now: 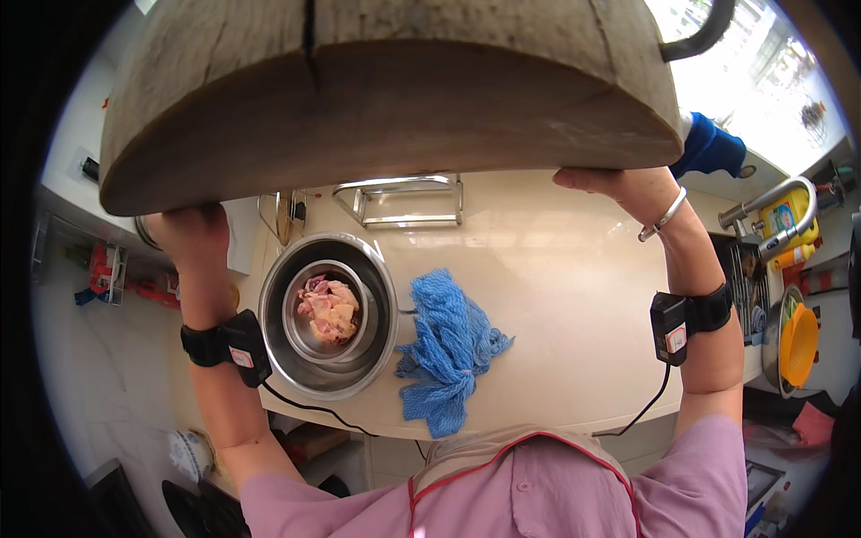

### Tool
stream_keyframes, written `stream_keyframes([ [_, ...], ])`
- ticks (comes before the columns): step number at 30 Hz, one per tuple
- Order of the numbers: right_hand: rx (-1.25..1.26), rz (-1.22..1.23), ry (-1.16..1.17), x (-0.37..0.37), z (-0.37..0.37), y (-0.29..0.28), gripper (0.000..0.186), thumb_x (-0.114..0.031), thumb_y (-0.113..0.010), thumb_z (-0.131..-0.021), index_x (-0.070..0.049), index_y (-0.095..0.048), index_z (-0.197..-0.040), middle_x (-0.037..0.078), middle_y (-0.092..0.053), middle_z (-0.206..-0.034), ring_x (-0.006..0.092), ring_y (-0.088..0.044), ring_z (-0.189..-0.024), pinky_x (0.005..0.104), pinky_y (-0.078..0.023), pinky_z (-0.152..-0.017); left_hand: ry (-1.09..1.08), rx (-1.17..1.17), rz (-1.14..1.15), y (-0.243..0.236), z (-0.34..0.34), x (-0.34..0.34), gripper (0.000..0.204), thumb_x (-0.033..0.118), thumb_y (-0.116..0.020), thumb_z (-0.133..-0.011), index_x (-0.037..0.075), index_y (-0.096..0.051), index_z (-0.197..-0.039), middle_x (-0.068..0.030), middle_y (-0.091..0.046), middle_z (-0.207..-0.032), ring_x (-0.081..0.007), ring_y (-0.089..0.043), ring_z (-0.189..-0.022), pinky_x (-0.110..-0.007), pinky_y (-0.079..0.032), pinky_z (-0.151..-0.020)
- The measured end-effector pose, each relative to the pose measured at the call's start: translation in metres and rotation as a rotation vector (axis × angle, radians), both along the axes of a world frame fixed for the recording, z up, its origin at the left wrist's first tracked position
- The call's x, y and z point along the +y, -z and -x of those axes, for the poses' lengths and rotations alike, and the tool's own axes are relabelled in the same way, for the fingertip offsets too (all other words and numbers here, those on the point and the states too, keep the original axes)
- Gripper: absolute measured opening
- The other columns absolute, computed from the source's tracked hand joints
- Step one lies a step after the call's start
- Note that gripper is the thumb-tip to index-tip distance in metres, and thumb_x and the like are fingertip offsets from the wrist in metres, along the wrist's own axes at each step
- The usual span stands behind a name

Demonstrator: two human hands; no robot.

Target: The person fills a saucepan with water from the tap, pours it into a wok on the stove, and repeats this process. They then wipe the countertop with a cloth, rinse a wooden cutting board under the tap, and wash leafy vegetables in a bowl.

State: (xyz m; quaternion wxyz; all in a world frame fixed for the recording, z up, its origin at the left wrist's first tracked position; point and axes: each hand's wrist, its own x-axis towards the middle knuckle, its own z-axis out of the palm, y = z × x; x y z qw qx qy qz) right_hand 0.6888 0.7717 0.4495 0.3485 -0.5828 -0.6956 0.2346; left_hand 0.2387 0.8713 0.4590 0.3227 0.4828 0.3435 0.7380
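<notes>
Head view: chopping block [395, 99] raised between left hand [184, 235], right hand [628, 188].

Thick round wooden board [395, 99] filled upper frame, raised above counter, tilted, worn grey top face, brown side rim, dark crack running down upper left of centre, gripped at both lower edges.
</notes>
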Motion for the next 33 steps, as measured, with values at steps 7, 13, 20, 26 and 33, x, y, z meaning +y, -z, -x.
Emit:
stream_keyframes([
  [7, 0.133, -0.128, -0.010, -0.118, -0.061, 0.005, 0.053, -0.017, -0.085, -0.066, -0.002, -0.059, -0.109, 0.010, -0.064, -0.102, 0.0198, -0.063, -0.092, 0.0316, -0.052, -0.082, -0.139, 0.716, -0.196, 0.004, -0.028, -0.091, 0.047, 0.024, -0.050, -0.095, 0.005, -0.039, -0.137, -0.0143, -0.043, -0.138, -0.0255, -0.046, -0.124, -0.038, -0.042, -0.100],
  [13, 0.013, -0.119, 0.047, -0.235, -0.140, 0.043, 0.067, -0.014, -0.086, -0.063, -0.005, -0.053, -0.121, 0.011, -0.063, -0.108, 0.0217, -0.062, -0.099, 0.0326, -0.051, -0.086, 0.479, -0.330, 0.299, 0.047, -0.150, -0.200, 0.061, 0.055, -0.029, -0.097, 0.008, -0.044, -0.134, -0.0079, -0.050, -0.133, -0.0229, -0.050, -0.121, -0.037, -0.042, -0.098],
  [20, 0.185, 0.097, 0.148, -0.339, -0.254, 0.112, 0.063, -0.016, -0.088, -0.060, -0.008, -0.053, -0.113, 0.011, -0.065, -0.100, 0.0254, -0.064, -0.093, 0.0333, -0.051, -0.082, 0.257, -0.303, 0.420, 0.101, -0.324, -0.297, 0.055, 0.052, -0.027, -0.099, 0.006, -0.056, -0.107, -0.0050, -0.062, -0.104, -0.0193, -0.060, -0.096, -0.032, -0.046, -0.087],
  [26, 0.217, 0.083, 0.202, -0.354, -0.325, 0.135, 0.060, -0.014, -0.087, -0.062, -0.010, -0.050, -0.109, 0.010, -0.065, -0.097, 0.0256, -0.064, -0.091, 0.0336, -0.051, -0.080, 0.480, -0.294, 0.378, 0.124, -0.390, -0.289, 0.060, 0.051, -0.024, -0.100, 0.004, -0.059, -0.085, -0.0112, -0.062, -0.089, -0.0190, -0.056, -0.085, -0.033, -0.043, -0.085],
  [33, 0.229, 0.073, 0.256, -0.330, -0.353, 0.132, 0.057, -0.005, -0.079, -0.067, -0.013, -0.048, -0.114, 0.012, -0.058, -0.107, 0.0302, -0.058, -0.101, 0.0347, -0.047, -0.088, 0.453, -0.153, 0.283, 0.112, -0.422, -0.255, 0.057, 0.043, -0.024, -0.101, 0.001, -0.060, -0.087, -0.0123, -0.062, -0.091, -0.0224, -0.056, -0.089, -0.035, -0.041, -0.090],
])
